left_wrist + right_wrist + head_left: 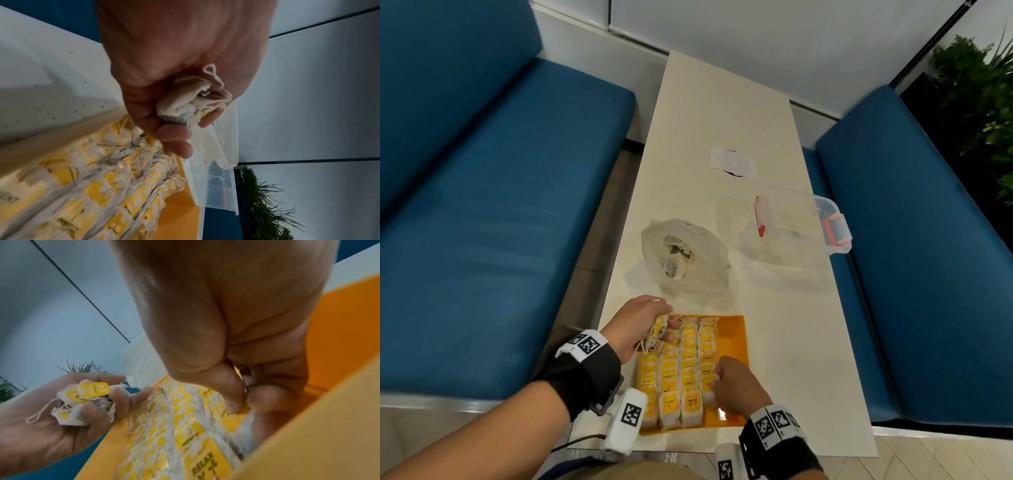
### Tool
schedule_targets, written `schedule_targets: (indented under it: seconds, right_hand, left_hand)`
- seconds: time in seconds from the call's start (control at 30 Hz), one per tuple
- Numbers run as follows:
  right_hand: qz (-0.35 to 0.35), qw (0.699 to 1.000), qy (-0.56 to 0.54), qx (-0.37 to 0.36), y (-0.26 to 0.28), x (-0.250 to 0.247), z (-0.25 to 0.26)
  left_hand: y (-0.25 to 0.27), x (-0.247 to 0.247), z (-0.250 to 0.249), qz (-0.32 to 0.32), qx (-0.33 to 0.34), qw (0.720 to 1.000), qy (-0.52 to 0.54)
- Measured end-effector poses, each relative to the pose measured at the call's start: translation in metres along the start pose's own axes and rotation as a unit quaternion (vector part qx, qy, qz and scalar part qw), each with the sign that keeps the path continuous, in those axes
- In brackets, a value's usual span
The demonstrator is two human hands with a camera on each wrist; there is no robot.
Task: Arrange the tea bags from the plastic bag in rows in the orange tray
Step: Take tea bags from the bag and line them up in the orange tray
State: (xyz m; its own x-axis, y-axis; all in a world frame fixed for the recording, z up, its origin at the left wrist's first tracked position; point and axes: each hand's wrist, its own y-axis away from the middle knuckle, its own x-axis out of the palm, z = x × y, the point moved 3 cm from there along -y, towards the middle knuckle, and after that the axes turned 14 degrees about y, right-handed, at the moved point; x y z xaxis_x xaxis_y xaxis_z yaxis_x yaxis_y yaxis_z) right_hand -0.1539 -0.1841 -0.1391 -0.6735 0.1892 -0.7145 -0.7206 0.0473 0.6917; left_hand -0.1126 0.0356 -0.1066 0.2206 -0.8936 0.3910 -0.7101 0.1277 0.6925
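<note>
A: Head view first. The tray [732, 329] sits at the near end of the table [722, 113], four rows of tea bags [681, 363] in it, a bare strip along its right side. The left hand [638, 325] hovers over the far left corner, fingers curled round a bunch of spare bags. The right hand [739, 385] is low at the fourth row.

B: Risk?

A: I'd say the strings: they trail loose from the bunch, and one could snag a laid bag and pull a row crooked.

B: Anything in the way?

A: The bag [685, 257] lies just beyond the tray, some tea bags inside it. A clear box [808, 222] stands further right, well apart. Nothing blocks the free strip.

B: Left wrist view?

A: The fist is tight on the crumpled bunch [191, 100]. Squeezed like that, a bag could tear, I think.

B: Right wrist view?

A: Thumb and forefinger [230, 395] pinch a yellow tag [242, 411] at the row's edge, close to the tray wall. A knuckle could nudge neighbours out of line
</note>
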Motion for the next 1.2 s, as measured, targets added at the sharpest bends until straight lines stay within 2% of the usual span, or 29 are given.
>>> schedule_targets:
  seconds: [0.17,0.43,0.7,0.83,0.9,1.0,1.1,1.2]
  right_hand:
    - [-0.009,0.999,-0.033,0.022,0.0,0.006,0.001]
    - [-0.03,0.997,-0.063,0.03,0.0,0.007,0.004]
    - [-0.047,0.997,-0.067,-0.003,-0.007,0.0,0.013]
    - [-0.063,0.996,-0.057,-0.009,0.002,-0.011,0.017]
    - [-0.109,0.992,-0.047,-0.031,0.009,-0.027,0.021]
    - [-0.197,0.966,-0.117,-0.122,0.029,-0.06,0.039]
    - [-0.215,0.931,-0.21,-0.205,0.046,-0.081,0.06]
    - [-0.196,0.922,-0.231,-0.242,0.054,-0.085,0.077]
  left_hand:
    - [-0.002,0.004,0.001,-0.001,-0.006,0.999,-0.032]
    - [-0.004,0.002,0.003,-0.004,-0.011,1.0,-0.028]
    - [-0.004,0.001,0.0,-0.008,-0.015,1.0,-0.009]
    - [-0.003,-0.005,-0.002,0.016,-0.035,0.998,0.049]
    - [0.0,-0.006,-0.003,0.039,-0.049,0.994,0.089]
    - [0.005,-0.002,-0.001,0.073,-0.07,0.988,0.117]
    - [0.01,0.007,0.003,0.095,-0.085,0.983,0.133]
    - [0.015,0.015,0.006,0.102,-0.087,0.983,0.126]
